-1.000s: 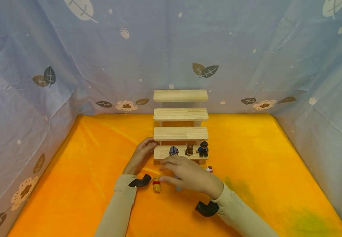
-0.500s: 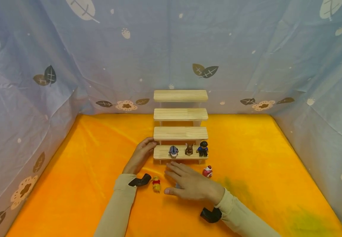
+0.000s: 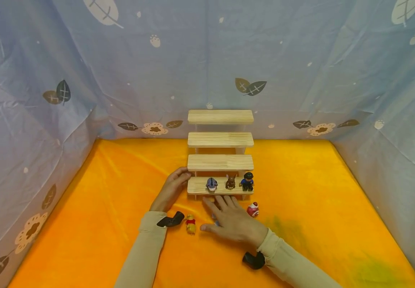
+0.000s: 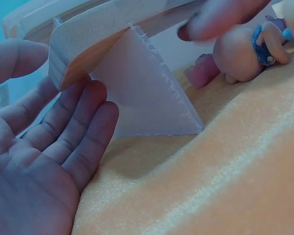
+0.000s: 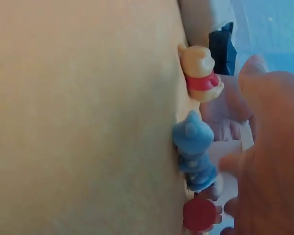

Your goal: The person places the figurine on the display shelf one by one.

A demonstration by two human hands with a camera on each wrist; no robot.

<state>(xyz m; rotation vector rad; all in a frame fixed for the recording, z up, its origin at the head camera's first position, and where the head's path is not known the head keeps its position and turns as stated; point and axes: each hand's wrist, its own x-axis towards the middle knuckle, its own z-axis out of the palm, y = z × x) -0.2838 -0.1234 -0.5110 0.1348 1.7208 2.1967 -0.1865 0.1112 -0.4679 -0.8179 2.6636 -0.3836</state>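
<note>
A stepped wooden display stand (image 3: 220, 162) stands in the middle, in the head view. My left hand (image 3: 172, 188) holds the left end of its lowest plank (image 4: 88, 54), thumb above and fingers below in the left wrist view. My right hand (image 3: 234, 219) hovers with spread fingers in front of the stand, over a small blue toy figure (image 5: 193, 147) that it partly hides in the head view. Left of that hand lies a yellow bear figure (image 3: 190, 225) in a red shirt. On its right is a red and white figure (image 3: 253, 209).
A grey-purple donkey figure (image 3: 212, 184), a brown big-eared figure (image 3: 230, 182) and a black-capped figure (image 3: 247, 182) in blue stand on the lowest step. An orange cloth (image 3: 301, 192) covers the table. Patterned blue-grey curtains (image 3: 178, 60) enclose the back and sides.
My right hand has drawn back from the donkey figure on the lowest step and lowered toward the blue figure, fingers spreading. The left hand stays at the stand.
</note>
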